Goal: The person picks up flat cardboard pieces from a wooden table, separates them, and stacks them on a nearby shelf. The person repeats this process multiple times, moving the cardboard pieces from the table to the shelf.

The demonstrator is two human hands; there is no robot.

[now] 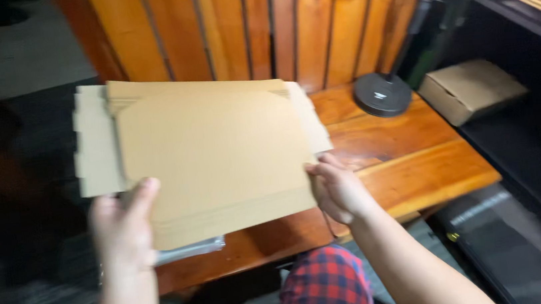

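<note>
A flat, unfolded brown cardboard box blank (210,148) with flaps along its left and right sides is held up over a wooden bench. My left hand (124,227) grips its lower left corner, thumb on top. The lower right edge is pinched by my right hand (338,188). A grey plastic-wrapped item (190,249) pokes out from under the cardboard, beside my left hand.
The wooden bench (420,170) has a slatted backrest (251,27). A black round stand base (381,93) with a dark pole rests on its right end. A small closed cardboard box (471,89) sits on a dark shelf at right. My red plaid-clad knee (325,287) is below.
</note>
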